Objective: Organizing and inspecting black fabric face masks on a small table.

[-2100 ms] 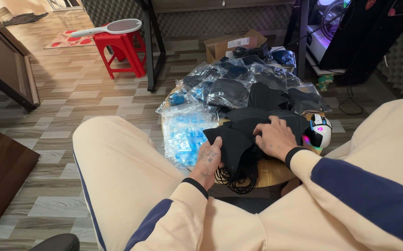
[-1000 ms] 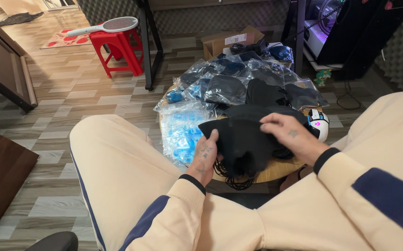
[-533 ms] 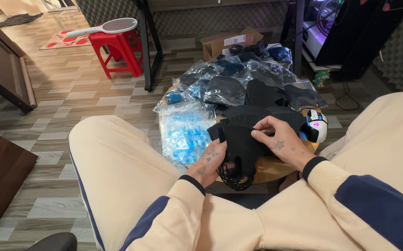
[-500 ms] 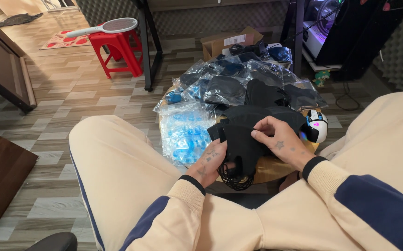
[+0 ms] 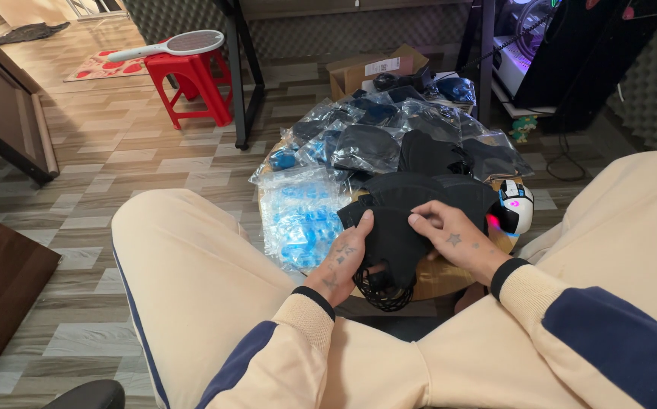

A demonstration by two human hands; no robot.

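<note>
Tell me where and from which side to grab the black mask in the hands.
Grip the black mask at its upper edge, probably from above. The left hand already pinches its left corner and the right hand its right part, so the flat cloth hangs between them. The ear loops dangle in a tangle below, so coming from underneath would likely snag them.

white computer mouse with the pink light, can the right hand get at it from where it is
Probably yes: the white computer mouse with the pink light lies uncovered just beyond the right hand, though that hand now pinches black fabric masks.
</note>
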